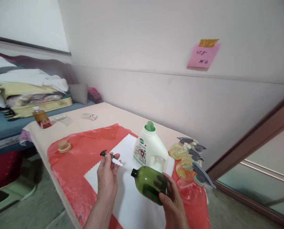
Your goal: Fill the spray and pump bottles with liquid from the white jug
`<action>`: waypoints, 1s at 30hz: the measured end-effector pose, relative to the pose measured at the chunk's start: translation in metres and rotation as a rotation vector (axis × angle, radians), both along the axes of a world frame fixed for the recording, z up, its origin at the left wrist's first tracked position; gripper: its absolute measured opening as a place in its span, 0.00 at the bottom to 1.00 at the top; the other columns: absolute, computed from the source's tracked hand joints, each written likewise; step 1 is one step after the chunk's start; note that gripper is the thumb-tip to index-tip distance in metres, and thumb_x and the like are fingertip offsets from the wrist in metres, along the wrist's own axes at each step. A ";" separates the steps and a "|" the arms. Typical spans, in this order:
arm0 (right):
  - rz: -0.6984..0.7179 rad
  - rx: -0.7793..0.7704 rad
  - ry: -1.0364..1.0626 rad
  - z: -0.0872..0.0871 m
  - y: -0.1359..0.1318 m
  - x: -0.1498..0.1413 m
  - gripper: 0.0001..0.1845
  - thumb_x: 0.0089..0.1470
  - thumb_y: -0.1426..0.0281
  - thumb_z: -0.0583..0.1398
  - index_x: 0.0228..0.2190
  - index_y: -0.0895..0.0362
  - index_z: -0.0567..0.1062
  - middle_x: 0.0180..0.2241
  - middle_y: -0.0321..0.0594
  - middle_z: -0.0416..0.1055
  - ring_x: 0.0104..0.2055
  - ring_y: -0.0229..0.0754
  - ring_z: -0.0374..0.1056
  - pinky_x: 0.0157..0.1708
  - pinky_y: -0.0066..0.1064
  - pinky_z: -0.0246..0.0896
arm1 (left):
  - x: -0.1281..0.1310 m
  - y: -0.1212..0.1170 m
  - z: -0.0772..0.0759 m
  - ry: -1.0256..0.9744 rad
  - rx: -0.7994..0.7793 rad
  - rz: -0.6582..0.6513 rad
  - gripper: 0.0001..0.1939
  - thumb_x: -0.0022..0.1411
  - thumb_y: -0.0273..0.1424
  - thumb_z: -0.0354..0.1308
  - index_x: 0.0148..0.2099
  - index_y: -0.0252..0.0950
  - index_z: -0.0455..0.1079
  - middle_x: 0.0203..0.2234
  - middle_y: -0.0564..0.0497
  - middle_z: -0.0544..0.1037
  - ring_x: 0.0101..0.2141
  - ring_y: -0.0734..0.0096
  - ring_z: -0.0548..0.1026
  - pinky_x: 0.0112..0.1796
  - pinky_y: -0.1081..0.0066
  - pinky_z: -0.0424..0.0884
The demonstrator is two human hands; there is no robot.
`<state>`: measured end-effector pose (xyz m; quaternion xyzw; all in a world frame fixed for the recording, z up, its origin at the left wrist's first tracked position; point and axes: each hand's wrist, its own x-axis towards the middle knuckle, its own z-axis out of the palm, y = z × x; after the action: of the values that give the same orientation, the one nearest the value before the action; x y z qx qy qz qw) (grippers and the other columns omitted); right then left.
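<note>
- Nearest: right hand [172, 202], wrapped on the base end of the green bottle [149, 183], thumb on the near side, fingers behind.
- Bottle tipped well over above the white sheet [130, 206], black neck to the left, uncapped.
- Left hand [107, 175], left of the bottle: fingers closed round the pump [117, 162], black head left, white stem pointing right at the neck, apart from it.
- Bottle handling, judged: stiff plastic, fairly light unless full; fill level not clear. Smooth, rounded, likely slippery if wet. Best held round the body, clear of the neck.
- Pump: light, slim, probably easily bent at the stem; best taken by the collar.
- Just beyond bottle: white jug [151, 148] standing on the sheet.
- Far left on red plastic [82, 156]: a cap [64, 146].
</note>
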<state>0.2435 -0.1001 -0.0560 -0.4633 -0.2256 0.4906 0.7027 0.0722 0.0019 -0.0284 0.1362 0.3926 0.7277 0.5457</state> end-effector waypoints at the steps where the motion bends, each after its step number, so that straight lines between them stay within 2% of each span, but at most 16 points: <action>1: 0.005 0.005 0.026 -0.001 0.000 -0.003 0.37 0.38 0.61 0.70 0.50 0.46 0.66 0.54 0.41 0.68 0.57 0.56 0.62 0.47 0.46 0.65 | 0.006 -0.003 0.000 0.009 0.001 -0.026 0.12 0.57 0.38 0.63 0.40 0.36 0.72 0.35 0.46 0.78 0.40 0.65 0.77 0.41 0.67 0.72; 5: 0.043 0.049 0.114 -0.001 -0.002 -0.017 0.37 0.37 0.62 0.70 0.49 0.45 0.64 0.53 0.41 0.67 0.52 0.54 0.66 0.43 0.44 0.67 | 0.034 -0.025 -0.002 0.056 -0.029 -0.205 0.20 0.54 0.45 0.64 0.43 0.36 0.72 0.37 0.45 0.79 0.40 0.64 0.76 0.41 0.67 0.70; 8: 0.047 0.103 0.118 0.001 -0.003 -0.019 0.38 0.35 0.62 0.71 0.49 0.45 0.64 0.52 0.40 0.67 0.52 0.54 0.65 0.42 0.43 0.67 | 0.049 -0.039 -0.002 0.059 0.011 -0.328 0.20 0.56 0.46 0.62 0.43 0.37 0.72 0.39 0.45 0.79 0.42 0.62 0.76 0.42 0.67 0.70; 13: 0.046 0.126 0.155 0.001 -0.005 -0.016 0.39 0.34 0.64 0.72 0.48 0.46 0.64 0.51 0.39 0.69 0.50 0.49 0.67 0.41 0.37 0.68 | 0.053 -0.045 0.002 0.036 0.037 -0.360 0.19 0.53 0.45 0.64 0.41 0.37 0.72 0.41 0.45 0.79 0.39 0.62 0.76 0.40 0.67 0.70; 15: 0.122 0.052 0.249 -0.004 -0.004 -0.016 0.36 0.38 0.59 0.71 0.48 0.48 0.65 0.50 0.40 0.71 0.48 0.47 0.70 0.37 0.33 0.69 | 0.050 -0.043 0.003 0.035 0.037 -0.365 0.20 0.52 0.45 0.66 0.41 0.37 0.72 0.40 0.45 0.79 0.37 0.62 0.77 0.38 0.66 0.70; 17: 0.283 -0.115 0.370 -0.011 -0.002 -0.016 0.35 0.43 0.48 0.66 0.48 0.53 0.67 0.44 0.45 0.75 0.40 0.46 0.74 0.29 0.29 0.68 | 0.047 -0.041 0.003 0.054 0.040 -0.388 0.19 0.52 0.43 0.66 0.41 0.37 0.72 0.40 0.45 0.79 0.36 0.63 0.77 0.38 0.67 0.70; 20: 0.504 -0.318 0.438 -0.021 0.001 -0.015 0.45 0.46 0.35 0.52 0.46 0.61 0.70 0.31 0.49 0.77 0.26 0.44 0.75 0.19 0.27 0.65 | 0.044 -0.040 0.000 0.099 0.047 -0.405 0.18 0.52 0.43 0.66 0.41 0.37 0.71 0.39 0.45 0.79 0.36 0.63 0.77 0.36 0.68 0.70; 22: 0.522 -0.317 0.405 -0.024 0.001 -0.015 0.47 0.46 0.34 0.50 0.48 0.63 0.69 0.30 0.50 0.77 0.24 0.44 0.74 0.18 0.27 0.66 | 0.043 -0.039 -0.002 0.117 0.043 -0.383 0.18 0.53 0.43 0.65 0.41 0.37 0.71 0.38 0.46 0.79 0.35 0.63 0.77 0.36 0.68 0.70; 24: 0.451 -0.262 0.337 -0.025 -0.001 -0.016 0.47 0.46 0.36 0.54 0.54 0.60 0.64 0.36 0.51 0.76 0.26 0.44 0.74 0.17 0.27 0.66 | 0.041 -0.039 -0.003 0.124 0.030 -0.350 0.18 0.54 0.43 0.64 0.40 0.37 0.71 0.37 0.47 0.79 0.35 0.64 0.77 0.35 0.69 0.70; 25: 0.397 -0.219 0.279 -0.025 -0.002 -0.017 0.48 0.44 0.39 0.59 0.57 0.56 0.59 0.41 0.51 0.75 0.27 0.44 0.74 0.16 0.27 0.66 | 0.041 -0.038 -0.003 0.129 0.024 -0.336 0.18 0.54 0.44 0.64 0.40 0.36 0.71 0.37 0.47 0.79 0.36 0.63 0.77 0.35 0.68 0.70; 28: 0.270 -0.104 0.075 -0.030 -0.003 -0.018 0.60 0.29 0.54 0.74 0.60 0.45 0.51 0.50 0.48 0.70 0.29 0.45 0.75 0.16 0.28 0.66 | 0.038 -0.037 -0.002 0.136 0.007 -0.325 0.19 0.53 0.45 0.65 0.40 0.36 0.72 0.38 0.46 0.79 0.36 0.63 0.77 0.36 0.68 0.71; 29: 0.290 -0.110 0.072 -0.034 -0.002 -0.018 0.60 0.28 0.56 0.74 0.59 0.46 0.52 0.49 0.48 0.71 0.27 0.45 0.75 0.16 0.27 0.65 | 0.037 -0.036 -0.002 0.131 0.002 -0.338 0.19 0.52 0.45 0.65 0.40 0.37 0.72 0.38 0.46 0.79 0.36 0.63 0.77 0.36 0.68 0.71; 30: 0.360 -0.150 0.124 -0.038 0.000 -0.017 0.57 0.29 0.52 0.73 0.58 0.49 0.55 0.46 0.49 0.74 0.24 0.44 0.74 0.15 0.27 0.63 | 0.036 -0.036 -0.001 0.122 -0.001 -0.361 0.19 0.52 0.44 0.65 0.40 0.37 0.72 0.39 0.46 0.80 0.36 0.63 0.77 0.36 0.68 0.71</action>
<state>0.2263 -0.1002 -0.0941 -0.4354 -0.2238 0.6512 0.5799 0.1086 -0.0340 -0.0296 0.2480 0.3942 0.6081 0.6429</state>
